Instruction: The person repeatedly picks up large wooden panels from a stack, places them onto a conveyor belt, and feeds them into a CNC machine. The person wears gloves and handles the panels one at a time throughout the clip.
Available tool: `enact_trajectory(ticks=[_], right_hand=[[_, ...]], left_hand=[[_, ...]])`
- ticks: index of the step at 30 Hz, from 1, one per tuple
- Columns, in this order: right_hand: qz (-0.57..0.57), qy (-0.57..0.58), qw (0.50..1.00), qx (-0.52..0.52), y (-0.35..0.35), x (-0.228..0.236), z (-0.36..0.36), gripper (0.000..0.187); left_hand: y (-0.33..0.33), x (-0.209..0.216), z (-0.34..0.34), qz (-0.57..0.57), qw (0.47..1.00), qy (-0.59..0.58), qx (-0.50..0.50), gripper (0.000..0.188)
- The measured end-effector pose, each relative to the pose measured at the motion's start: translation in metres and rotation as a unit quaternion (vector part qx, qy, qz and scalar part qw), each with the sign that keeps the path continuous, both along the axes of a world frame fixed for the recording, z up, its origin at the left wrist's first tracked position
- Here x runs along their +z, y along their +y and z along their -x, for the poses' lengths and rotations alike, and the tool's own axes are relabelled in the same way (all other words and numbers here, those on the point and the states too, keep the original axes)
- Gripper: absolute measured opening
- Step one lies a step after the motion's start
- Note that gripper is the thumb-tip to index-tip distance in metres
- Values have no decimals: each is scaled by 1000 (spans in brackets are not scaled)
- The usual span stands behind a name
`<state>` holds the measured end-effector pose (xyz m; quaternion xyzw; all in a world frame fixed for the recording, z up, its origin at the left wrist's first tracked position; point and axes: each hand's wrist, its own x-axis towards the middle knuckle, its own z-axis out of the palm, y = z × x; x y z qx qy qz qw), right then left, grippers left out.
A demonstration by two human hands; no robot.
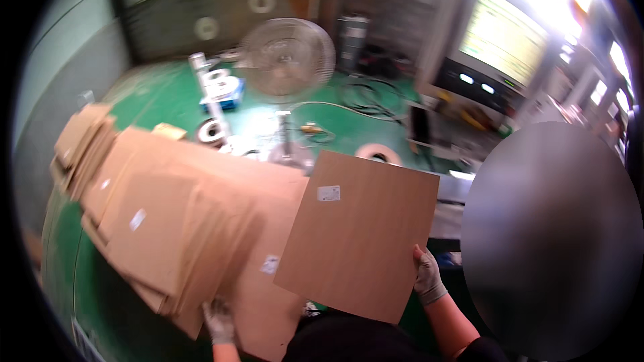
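A flat wood-coloured panel (pixel 362 234) with a small white label is tilted in front of me. My right hand (pixel 428 275), in a pale glove, is closed on its right edge, thumb on the face. My left hand (pixel 219 320), also gloved and slightly blurred, is low beside a stack of similar panels (pixel 157 228). Its fingers look apart, close to the near edge of the stack; whether they touch it I cannot tell. Under and beside that stack lies a larger labelled panel (pixel 258 302), partly covered by the held one.
Smaller panels (pixel 84 137) are piled at the far left. Beyond stand a pedestal fan (pixel 287 60), tape rolls (pixel 211 132) and coiled cables (pixel 369 97) on the green floor (pixel 144 94). At right are a machine with a lit screen (pixel 503 33) and a blurred dark round shape (pixel 553 241).
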<state>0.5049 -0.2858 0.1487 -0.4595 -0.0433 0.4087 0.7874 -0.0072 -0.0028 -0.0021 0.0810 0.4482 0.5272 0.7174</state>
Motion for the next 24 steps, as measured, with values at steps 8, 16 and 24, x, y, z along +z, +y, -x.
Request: enact_trajectory(ticks=[8, 16, 24], right_hand=[[29, 15, 953, -302, -195, -33, 36, 57], [-49, 90, 882, -460, -254, -108, 50, 61], [-195, 133, 844, -481, -247, -138, -31, 57]], left_hand=[[15, 9, 1, 83, 978, 98, -165, 58], [41, -8, -53, 104, 961, 193, -170, 58], [44, 2, -71, 85, 956, 232, -161, 60]])
